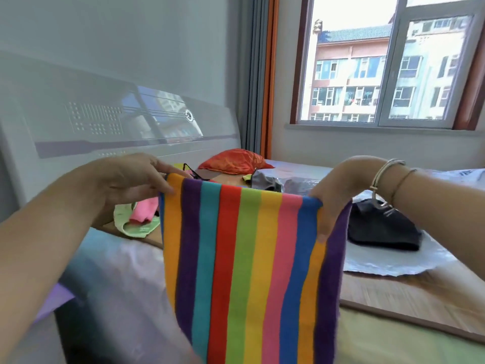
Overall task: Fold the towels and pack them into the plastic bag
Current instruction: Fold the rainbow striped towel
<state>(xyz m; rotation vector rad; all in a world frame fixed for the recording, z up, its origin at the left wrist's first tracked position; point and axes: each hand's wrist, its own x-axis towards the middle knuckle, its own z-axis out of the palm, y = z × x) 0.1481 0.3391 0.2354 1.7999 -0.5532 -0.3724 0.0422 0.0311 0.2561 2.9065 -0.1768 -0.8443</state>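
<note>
Both hands, left hand [131, 179] and right hand [338, 195], pinch a hanging rainbow-striped towel [246, 271] by its top corners.

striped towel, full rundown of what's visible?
The striped towel looks like soft terry, with vertical stripes in orange, purple, teal, red, green, yellow, pink and blue. It hangs upright in the air in front of the bed, bottom edge out of frame. The left hand and right hand pinch its top corners.
</note>
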